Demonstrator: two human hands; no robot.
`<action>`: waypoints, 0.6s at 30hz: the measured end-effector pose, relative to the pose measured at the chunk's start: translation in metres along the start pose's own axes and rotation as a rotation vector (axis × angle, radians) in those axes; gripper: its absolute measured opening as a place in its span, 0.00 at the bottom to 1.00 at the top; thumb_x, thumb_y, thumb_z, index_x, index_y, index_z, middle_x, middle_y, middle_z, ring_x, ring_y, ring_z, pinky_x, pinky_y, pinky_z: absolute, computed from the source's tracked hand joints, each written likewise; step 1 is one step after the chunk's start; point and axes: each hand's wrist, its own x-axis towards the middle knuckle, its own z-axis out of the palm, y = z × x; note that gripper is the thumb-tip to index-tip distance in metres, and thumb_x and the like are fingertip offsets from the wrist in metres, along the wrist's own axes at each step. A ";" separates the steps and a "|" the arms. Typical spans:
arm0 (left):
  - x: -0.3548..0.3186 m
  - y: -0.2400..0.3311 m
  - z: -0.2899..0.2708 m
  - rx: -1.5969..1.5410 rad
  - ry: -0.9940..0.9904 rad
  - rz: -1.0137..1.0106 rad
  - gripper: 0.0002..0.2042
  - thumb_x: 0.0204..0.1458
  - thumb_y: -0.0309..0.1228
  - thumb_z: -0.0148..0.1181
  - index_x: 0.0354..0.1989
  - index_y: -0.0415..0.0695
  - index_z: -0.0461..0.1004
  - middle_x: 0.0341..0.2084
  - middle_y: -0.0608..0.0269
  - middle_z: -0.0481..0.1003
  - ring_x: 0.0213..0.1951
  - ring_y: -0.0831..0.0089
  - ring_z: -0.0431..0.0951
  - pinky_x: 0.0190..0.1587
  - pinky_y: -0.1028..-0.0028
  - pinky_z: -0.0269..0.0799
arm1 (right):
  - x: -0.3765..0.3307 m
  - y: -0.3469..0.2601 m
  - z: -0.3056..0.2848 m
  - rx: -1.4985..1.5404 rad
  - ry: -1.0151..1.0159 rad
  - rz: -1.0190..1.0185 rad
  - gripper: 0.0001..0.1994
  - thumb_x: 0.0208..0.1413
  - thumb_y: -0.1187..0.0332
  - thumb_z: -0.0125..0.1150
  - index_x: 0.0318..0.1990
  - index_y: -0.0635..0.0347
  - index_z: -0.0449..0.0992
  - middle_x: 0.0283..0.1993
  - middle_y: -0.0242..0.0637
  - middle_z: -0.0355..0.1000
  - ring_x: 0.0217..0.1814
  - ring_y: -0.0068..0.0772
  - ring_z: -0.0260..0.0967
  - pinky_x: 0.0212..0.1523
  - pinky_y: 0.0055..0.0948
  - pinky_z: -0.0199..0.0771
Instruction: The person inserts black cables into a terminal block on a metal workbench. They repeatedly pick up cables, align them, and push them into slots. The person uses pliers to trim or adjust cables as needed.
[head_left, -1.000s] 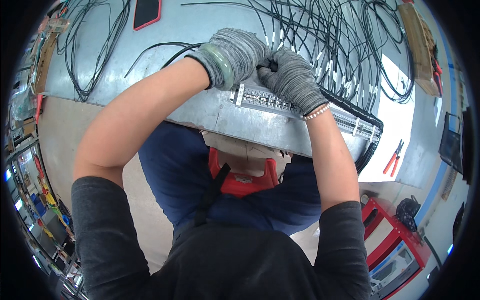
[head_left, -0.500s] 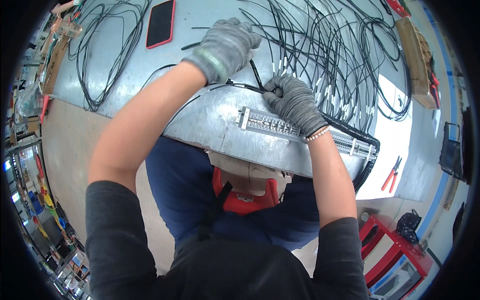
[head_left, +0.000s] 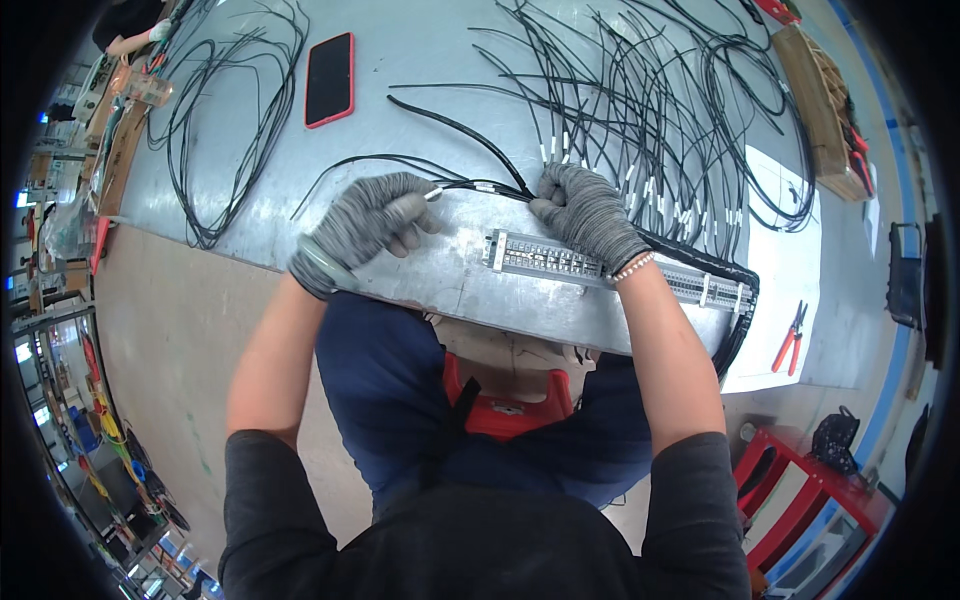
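My right hand, in a grey knitted glove, is closed round a bundle of black wires above the terminal strip. From this grip a thicker black cable end points up and left. My left hand, gloved alike, has its thumb and forefinger on one black wire by a small white marker sleeve; its other fingers are loosely curled. More thin wires run left behind it. The grey terminal strip lies near the table's front edge, partly covered by my right wrist.
Many black wires with white sleeves fan out beyond my right hand. A coil of black wire and a red-cased phone lie left. Red-handled pliers rest on white paper. A wooden box stands at the right.
My left hand has come down and left from above the wires to the thin wire near the front edge. The thicker cable end now shows whole. My right hand keeps its grip.
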 end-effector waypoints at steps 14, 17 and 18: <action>0.067 0.014 0.030 0.649 0.360 0.411 0.15 0.60 0.39 0.51 0.43 0.40 0.76 0.33 0.60 0.78 0.35 0.71 0.77 0.41 0.74 0.73 | -0.001 -0.006 -0.005 -0.012 -0.030 0.031 0.10 0.49 0.63 0.63 0.35 0.56 0.74 0.33 0.37 0.74 0.38 0.36 0.73 0.44 0.34 0.72; 0.062 0.020 0.038 -0.022 0.081 0.070 0.16 0.61 0.39 0.48 0.44 0.39 0.75 0.33 0.57 0.78 0.34 0.67 0.77 0.41 0.71 0.73 | -0.003 -0.005 -0.005 -0.023 -0.020 0.028 0.10 0.49 0.62 0.64 0.35 0.55 0.74 0.33 0.36 0.74 0.38 0.35 0.73 0.44 0.34 0.71; 0.061 0.018 0.039 0.008 0.029 0.017 0.17 0.60 0.40 0.48 0.44 0.38 0.75 0.33 0.57 0.78 0.35 0.67 0.77 0.44 0.69 0.71 | -0.003 -0.005 -0.005 -0.024 -0.017 0.022 0.09 0.49 0.62 0.64 0.35 0.55 0.74 0.32 0.36 0.74 0.38 0.36 0.73 0.44 0.34 0.71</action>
